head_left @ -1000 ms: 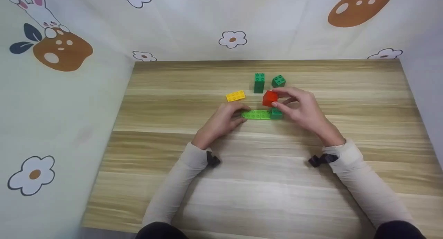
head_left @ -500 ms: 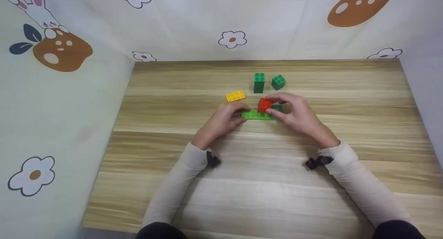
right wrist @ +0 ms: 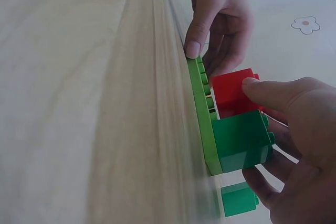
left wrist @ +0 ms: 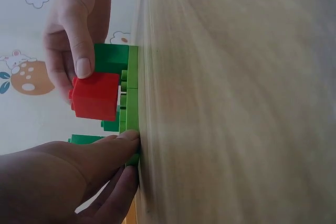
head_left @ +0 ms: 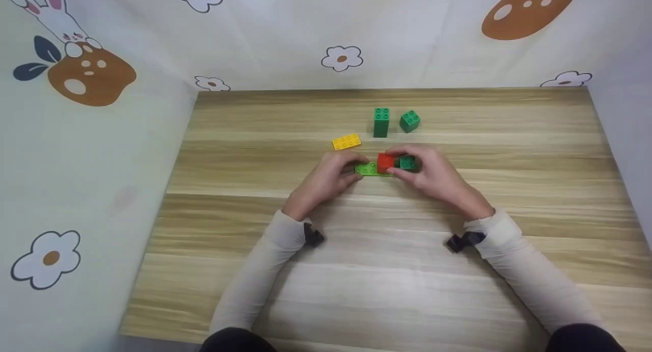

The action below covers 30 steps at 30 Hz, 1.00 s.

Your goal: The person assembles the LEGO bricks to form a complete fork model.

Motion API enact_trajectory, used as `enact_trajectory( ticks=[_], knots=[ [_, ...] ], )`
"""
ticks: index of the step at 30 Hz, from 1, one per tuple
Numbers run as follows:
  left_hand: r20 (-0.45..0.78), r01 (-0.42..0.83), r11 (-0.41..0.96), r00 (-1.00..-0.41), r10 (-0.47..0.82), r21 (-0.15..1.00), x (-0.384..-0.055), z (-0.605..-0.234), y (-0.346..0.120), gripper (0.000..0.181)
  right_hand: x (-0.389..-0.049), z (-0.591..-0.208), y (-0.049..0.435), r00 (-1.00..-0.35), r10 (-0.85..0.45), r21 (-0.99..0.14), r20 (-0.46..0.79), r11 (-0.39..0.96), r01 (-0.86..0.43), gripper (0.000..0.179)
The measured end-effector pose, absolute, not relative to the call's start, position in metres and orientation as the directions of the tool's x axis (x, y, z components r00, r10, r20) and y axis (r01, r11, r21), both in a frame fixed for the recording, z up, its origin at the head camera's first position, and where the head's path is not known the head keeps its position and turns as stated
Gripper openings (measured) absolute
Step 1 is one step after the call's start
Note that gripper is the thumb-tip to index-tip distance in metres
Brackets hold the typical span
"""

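A long light green building plate (head_left: 367, 169) lies flat on the table, its left end pinched between the thumb and fingers of my left hand (head_left: 328, 174). On the plate's right end sits a dark green brick (head_left: 407, 163). My right hand (head_left: 435, 174) holds a red brick (head_left: 385, 163) between thumb and fingers over the middle of the plate, left of the dark green brick. In the left wrist view, the red brick (left wrist: 95, 96) is slightly tilted close over the plate's studs (left wrist: 124, 85), with a thin gap showing. Its far side is hidden by the right fingers.
Behind the plate stand a tall dark green block (head_left: 381, 123) and a smaller, turned green brick (head_left: 409, 121). A yellow brick (head_left: 347, 141) lies behind my left hand. A patterned wall covering (head_left: 275, 46) rises at the wooden table's (head_left: 244, 179) back edge.
My right hand has carried the red brick left and toward me, from above the dark green brick down over the plate's middle. My left hand has kept its place on the plate.
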<state>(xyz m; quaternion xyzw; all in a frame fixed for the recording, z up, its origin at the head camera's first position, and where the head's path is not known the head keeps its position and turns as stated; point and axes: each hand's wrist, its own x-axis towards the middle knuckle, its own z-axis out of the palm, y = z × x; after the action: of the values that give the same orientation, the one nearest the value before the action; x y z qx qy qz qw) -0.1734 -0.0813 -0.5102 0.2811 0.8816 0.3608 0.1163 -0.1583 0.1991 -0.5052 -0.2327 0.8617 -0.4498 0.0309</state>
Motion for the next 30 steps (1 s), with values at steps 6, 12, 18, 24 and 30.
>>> enact_trajectory(
  ticks=[6, 12, 18, 24, 30],
  knots=[
    [-0.005, 0.410, 0.586, -0.817, 0.577, 0.699, -0.1732, -0.5096, -0.0812, 0.037, -0.1583, -0.5066, 0.1984, -0.887, -0.430, -0.784, 0.168, 0.488, -0.385, 0.038],
    [-0.003, 0.407, 0.581, -0.817, 0.576, 0.705, -0.1730, -0.5096, -0.0813, 0.037, -0.1583, -0.5067, 0.1984, -0.894, -0.421, -0.791, 0.151, 0.491, -0.365, 0.036],
    [-0.001, 0.401, 0.580, -0.821, 0.570, 0.709, -0.1722, -0.5095, -0.0809, 0.036, -0.1584, -0.5072, 0.1991, -0.899, -0.414, -0.791, 0.143, 0.498, -0.355, 0.035],
    [-0.013, 0.395, 0.602, -0.829, 0.559, 0.694, -0.1720, -0.5080, -0.0798, 0.035, -0.1583, -0.5063, 0.1992, -0.902, -0.408, -0.784, 0.143, 0.509, -0.354, 0.035],
    [-0.012, 0.393, 0.603, -0.831, 0.556, 0.694, -0.1714, -0.5085, -0.0799, 0.035, -0.1582, -0.5076, 0.1980, -0.898, -0.413, -0.784, 0.150, 0.503, -0.363, 0.036]
  ],
)
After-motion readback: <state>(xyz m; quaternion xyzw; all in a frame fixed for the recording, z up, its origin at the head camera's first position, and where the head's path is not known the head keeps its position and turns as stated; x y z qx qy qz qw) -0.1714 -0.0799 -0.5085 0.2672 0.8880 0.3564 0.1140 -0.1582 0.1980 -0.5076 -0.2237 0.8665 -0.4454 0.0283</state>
